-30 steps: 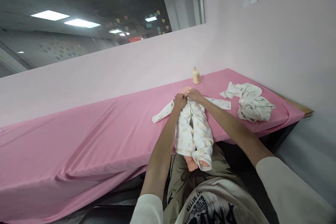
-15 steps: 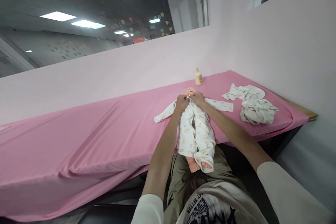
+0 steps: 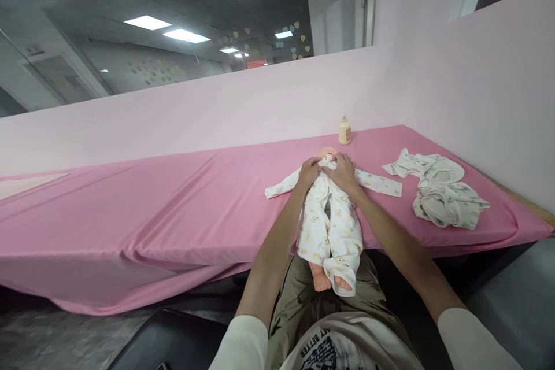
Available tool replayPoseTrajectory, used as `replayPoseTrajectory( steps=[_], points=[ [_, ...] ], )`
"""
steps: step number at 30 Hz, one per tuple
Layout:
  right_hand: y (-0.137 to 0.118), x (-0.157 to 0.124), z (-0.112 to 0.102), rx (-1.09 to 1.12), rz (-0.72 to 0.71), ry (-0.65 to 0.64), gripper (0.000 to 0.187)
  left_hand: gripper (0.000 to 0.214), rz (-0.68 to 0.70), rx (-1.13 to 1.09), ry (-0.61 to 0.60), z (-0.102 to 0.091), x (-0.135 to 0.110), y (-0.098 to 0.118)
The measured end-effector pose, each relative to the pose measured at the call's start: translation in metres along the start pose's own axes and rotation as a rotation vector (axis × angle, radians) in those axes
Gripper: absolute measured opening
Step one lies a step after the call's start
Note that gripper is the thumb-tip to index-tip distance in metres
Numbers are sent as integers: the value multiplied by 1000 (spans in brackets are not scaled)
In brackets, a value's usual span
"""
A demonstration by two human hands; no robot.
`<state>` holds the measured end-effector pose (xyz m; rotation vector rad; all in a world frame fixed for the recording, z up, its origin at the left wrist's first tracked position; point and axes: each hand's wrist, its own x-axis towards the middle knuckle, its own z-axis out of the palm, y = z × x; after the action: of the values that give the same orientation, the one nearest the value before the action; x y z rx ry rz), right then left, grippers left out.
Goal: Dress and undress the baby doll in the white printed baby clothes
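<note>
A baby doll [image 3: 321, 282] lies on its back on the table edge, its feet toward me and over my lap. It wears a white baby romper [image 3: 342, 225] with small yellow and orange prints, both long sleeves stretched out sideways. At the upper chest, my left hand [image 3: 309, 173] pinches the romper's front on the left side. My right hand [image 3: 343, 173] is closed on the cloth across from it, just below the neck. The doll's head is mostly hidden behind the hands and collar. What the fingertips hold exactly is too small to make out.
A pink cloth [image 3: 182, 208] covers the long table. Beyond the doll's head stands a cream pump bottle [image 3: 345, 131]. Crumpled white baby clothes [image 3: 448, 199] lie at the right. A pale wall with a window runs behind; a black chair [image 3: 169, 344] is at lower left.
My view has turned slightly left. My right hand has shifted its hold, its fingers now reaching higher toward the collar. My left hand stays at the romper's front.
</note>
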<state>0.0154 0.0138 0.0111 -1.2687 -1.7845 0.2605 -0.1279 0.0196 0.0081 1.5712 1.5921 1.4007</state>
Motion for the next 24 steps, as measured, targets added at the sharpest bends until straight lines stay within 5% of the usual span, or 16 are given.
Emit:
replayPoseTrajectory(
  steps=[7, 19, 24],
  points=[
    [-16, -3, -8, -211, -69, -181, 25, 38, -35, 7, 48, -1, -7, 3],
    [-11, -3, -11, -331, -4, -144, 27, 25, 299, 619, 35, 0, -32, 27],
    [-1, 0, -7, -118, 45, -84, 20, 20, 317, 661, -95, -5, -36, 29]
  ],
)
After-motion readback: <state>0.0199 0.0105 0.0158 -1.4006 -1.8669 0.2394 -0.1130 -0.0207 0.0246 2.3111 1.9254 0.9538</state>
